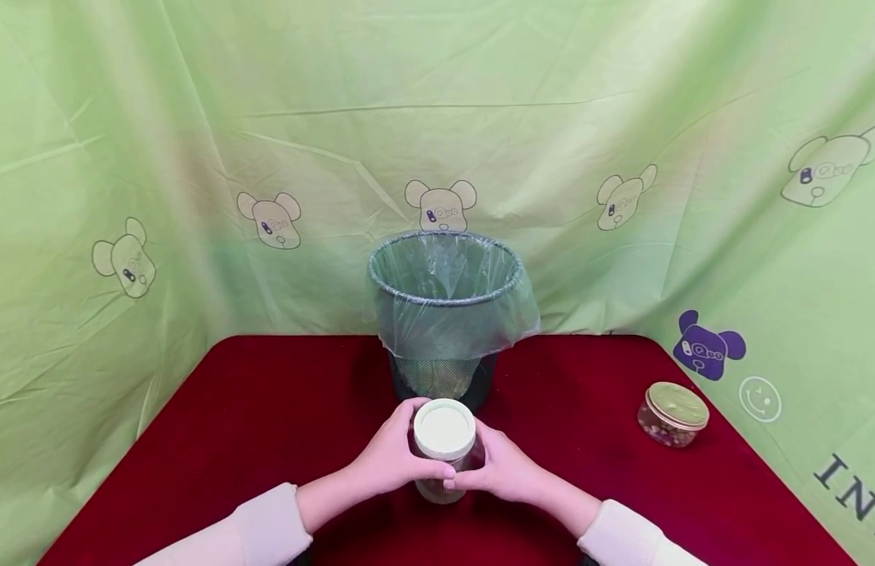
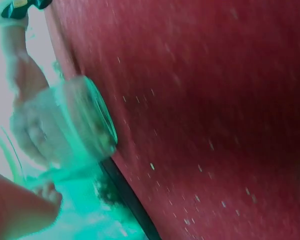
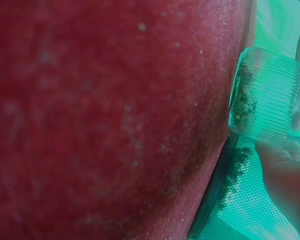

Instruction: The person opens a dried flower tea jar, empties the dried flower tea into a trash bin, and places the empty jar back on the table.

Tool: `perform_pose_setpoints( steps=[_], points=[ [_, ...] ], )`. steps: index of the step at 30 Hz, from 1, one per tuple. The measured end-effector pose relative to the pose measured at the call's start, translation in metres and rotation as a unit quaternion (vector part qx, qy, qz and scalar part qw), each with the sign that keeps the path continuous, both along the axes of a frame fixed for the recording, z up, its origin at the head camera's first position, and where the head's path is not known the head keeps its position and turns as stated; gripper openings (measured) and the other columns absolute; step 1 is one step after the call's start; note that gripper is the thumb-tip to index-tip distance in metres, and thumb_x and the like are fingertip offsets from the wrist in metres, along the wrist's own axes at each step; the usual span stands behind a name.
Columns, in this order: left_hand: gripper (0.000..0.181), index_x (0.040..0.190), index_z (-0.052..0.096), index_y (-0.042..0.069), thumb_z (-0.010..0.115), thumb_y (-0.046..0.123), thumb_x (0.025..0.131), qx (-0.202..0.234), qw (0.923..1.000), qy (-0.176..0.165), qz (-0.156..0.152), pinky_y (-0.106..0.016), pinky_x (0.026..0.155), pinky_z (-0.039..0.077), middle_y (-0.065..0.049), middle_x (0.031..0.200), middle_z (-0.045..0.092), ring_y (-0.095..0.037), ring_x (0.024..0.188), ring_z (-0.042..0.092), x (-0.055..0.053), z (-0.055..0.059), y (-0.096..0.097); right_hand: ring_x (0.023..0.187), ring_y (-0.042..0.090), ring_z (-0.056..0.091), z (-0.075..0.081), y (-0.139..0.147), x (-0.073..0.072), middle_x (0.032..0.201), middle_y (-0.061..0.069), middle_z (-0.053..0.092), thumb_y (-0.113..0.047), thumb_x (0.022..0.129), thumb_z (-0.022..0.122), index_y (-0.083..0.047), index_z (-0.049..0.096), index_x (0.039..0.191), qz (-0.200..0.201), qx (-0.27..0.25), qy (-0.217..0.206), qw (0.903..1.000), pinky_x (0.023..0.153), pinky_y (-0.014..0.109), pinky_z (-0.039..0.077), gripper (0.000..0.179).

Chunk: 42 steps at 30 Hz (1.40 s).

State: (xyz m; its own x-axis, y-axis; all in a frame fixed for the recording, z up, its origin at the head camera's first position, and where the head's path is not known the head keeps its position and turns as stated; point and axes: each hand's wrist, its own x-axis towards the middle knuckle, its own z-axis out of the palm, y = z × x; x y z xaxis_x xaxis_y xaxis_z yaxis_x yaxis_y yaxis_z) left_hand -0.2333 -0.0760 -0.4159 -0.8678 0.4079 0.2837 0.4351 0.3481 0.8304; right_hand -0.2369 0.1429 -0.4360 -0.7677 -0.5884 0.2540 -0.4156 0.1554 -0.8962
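A clear ribbed jar (image 1: pixel 440 489) with a white lid (image 1: pixel 445 429) stands upright in front of the bin, at the near middle of the red table. My left hand (image 1: pixel 395 452) grips it from the left and my right hand (image 1: pixel 504 468) from the right, the two thumbs meeting across its front. In the right wrist view, the jar (image 3: pixel 267 95) shows small dark bits at its bottom, with the right hand (image 3: pixel 285 175) at its side. The left wrist view shows the jar (image 2: pixel 65 125) blurred, beside part of the left hand (image 2: pixel 20 205).
Behind the jar stands a mesh waste bin (image 1: pixel 444 377) lined with a clear plastic bag (image 1: pixel 451 334). A low jar (image 1: pixel 672 415) with a gold-rimmed lid sits at the table's right side. Green printed curtain (image 1: pixel 324 141) surrounds the red table (image 1: pixel 267 417).
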Motion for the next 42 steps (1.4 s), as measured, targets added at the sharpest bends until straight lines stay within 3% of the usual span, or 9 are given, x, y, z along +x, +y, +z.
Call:
perform_pose_setpoints(
  steps=[4,8,13,24,42],
  points=[
    [0.090,0.139,0.040,0.005,0.089,0.026,0.068,0.022,0.9969,-0.021,-0.072,-0.039,0.100,0.039,0.000,0.128,0.055,-0.018,0.117,0.054,-0.011,0.001,-0.007,0.122,0.019,0.053,0.000,0.000,0.000,0.133,0.004,0.053,-0.015,0.078,0.083,-0.009,0.037,0.143,0.002,0.002,-0.003,1.0000,0.100,0.029,0.042,0.079],
    [0.086,0.141,0.038,0.005,0.087,0.015,0.071,0.048,0.9860,-0.045,-0.153,-0.034,0.103,0.036,-0.002,0.131,0.055,-0.017,0.121,0.052,-0.023,0.003,-0.012,0.122,0.019,0.053,0.001,0.000,0.001,0.132,0.005,0.053,-0.015,0.078,0.082,-0.008,0.037,0.143,-0.002,0.007,-0.007,1.0000,0.099,0.029,0.042,0.080],
    [0.088,0.144,0.034,0.000,0.085,0.013,0.073,0.054,0.9774,-0.060,-0.195,-0.030,0.101,0.038,-0.004,0.130,0.055,-0.017,0.120,0.051,-0.031,0.004,-0.013,0.121,0.018,0.054,0.000,-0.001,0.001,0.132,0.004,0.053,-0.016,0.078,0.082,-0.008,0.036,0.143,-0.004,0.010,-0.012,0.9999,0.099,0.029,0.042,0.080],
    [0.079,0.139,0.042,0.008,0.085,0.009,0.073,0.067,0.9760,-0.042,-0.203,-0.033,0.099,0.041,-0.005,0.126,0.056,-0.020,0.116,0.052,-0.032,0.003,-0.010,0.120,0.019,0.055,0.000,-0.001,0.001,0.131,0.004,0.054,-0.016,0.078,0.083,-0.009,0.036,0.143,-0.001,0.006,-0.009,0.9999,0.099,0.030,0.043,0.080],
    [0.076,0.135,0.044,0.011,0.086,0.017,0.072,0.073,0.9879,-0.021,-0.136,-0.034,0.097,0.042,-0.001,0.124,0.057,-0.018,0.113,0.054,-0.021,0.004,-0.003,0.118,0.019,0.056,0.001,0.000,0.000,0.130,0.004,0.054,-0.016,0.078,0.083,-0.007,0.037,0.142,-0.004,0.010,-0.003,0.9999,0.097,0.029,0.044,0.079]
  ],
)
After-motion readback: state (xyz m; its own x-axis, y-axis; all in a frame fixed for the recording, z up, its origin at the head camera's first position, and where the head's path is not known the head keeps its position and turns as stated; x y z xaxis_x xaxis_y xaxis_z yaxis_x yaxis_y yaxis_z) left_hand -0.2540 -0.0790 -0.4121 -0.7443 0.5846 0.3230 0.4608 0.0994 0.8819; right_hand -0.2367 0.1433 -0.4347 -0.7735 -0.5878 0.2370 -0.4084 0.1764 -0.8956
